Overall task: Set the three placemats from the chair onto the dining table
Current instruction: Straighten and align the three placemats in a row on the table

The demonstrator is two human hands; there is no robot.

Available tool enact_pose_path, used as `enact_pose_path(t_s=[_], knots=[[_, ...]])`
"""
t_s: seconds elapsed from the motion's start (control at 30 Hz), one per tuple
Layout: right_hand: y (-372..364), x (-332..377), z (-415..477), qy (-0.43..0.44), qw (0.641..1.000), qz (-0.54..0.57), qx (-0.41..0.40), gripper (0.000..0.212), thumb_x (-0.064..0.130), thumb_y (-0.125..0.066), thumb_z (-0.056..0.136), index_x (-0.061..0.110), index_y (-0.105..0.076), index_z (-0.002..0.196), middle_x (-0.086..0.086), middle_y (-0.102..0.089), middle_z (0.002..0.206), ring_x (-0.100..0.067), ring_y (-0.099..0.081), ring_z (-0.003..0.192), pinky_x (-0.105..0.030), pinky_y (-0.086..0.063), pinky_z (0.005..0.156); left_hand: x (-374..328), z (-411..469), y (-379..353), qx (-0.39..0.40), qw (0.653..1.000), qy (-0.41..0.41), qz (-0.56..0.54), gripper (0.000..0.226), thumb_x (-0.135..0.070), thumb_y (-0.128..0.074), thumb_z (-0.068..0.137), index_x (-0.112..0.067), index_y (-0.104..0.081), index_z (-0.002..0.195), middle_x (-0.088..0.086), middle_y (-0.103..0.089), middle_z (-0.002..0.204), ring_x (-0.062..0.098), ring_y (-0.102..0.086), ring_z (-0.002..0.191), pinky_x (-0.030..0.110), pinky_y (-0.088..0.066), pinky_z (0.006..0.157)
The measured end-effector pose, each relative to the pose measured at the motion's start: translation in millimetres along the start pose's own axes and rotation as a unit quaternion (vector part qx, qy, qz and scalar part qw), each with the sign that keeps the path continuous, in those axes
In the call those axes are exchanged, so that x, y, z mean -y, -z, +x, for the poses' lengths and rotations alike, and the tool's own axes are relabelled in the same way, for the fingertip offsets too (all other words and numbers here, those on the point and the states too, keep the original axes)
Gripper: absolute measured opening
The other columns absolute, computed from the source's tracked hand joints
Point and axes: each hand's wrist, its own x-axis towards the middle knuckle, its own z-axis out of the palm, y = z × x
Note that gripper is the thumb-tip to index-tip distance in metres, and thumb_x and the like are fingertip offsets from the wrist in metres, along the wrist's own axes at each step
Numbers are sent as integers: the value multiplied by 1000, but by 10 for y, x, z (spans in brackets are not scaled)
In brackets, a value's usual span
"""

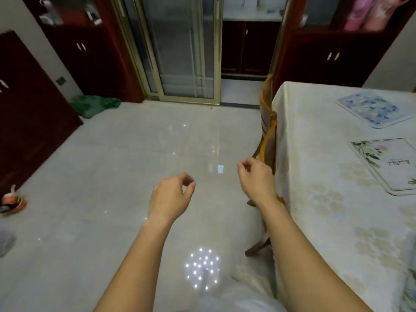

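Hands are hanging out in front of me over the pale tiled floor (112,176), both carrying nothing. My left hand (172,197), just left of the frame's centre, is curling loosely, thumb and forefinger nearly meeting in a ring with a small gap of floor showing through. My right hand (256,179), a little higher and to the right, is curling the same slack way, fingertips bending toward the thumb but pinching nothing.

Along the right side of the frame the dining table (315,199) is wearing a cream cloth with a faint flower pattern. Two placemats are lying flat on it, well apart from my hands. The blue floral placemat (373,108) is sitting toward the upper right, turned at an angle. The white placemat with green leaves (389,163) is lying nearer to me, at the right edge, partly cut off by the frame. A patterned scrap is peeking in at the lower right corner, and I cannot tell whether it is a third mat.

Wooden chairs (267,122) are standing tucked against the table's left edge, their curved backs showing just behind my right hand; the seats are hidden from me.

Across the top of the frame, a sliding glass door (180,52) is standing between dark red cabinets (90,52). A green cloth heap (94,104) is lying on the floor at the upper left.
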Motion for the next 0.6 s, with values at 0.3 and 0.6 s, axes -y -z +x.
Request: enact_pose_path(t_s=[0.3,0.6], knots=[[-281,133,1534,-20,999,-21,-19,20,30,-54,99,16,-68,98,-3,-71,91,-23,-66,83,-36,-53,67,-92,1683,219,52,997,-3,52,26,-46,-55,97,-31,-65,116,-12,-72,110,19,-65,107,41,-52,93],[-359,-133,2669,-89,995,-23,-44,19,33,-53,97,21,-66,92,2,-70,84,-17,-66,79,-35,-55,71,-542,3252,-85,70,994,-84,-20,20,-45,-56,94,-32,-67,106,-21,-67,93,19,-67,94,40,-55,87]])
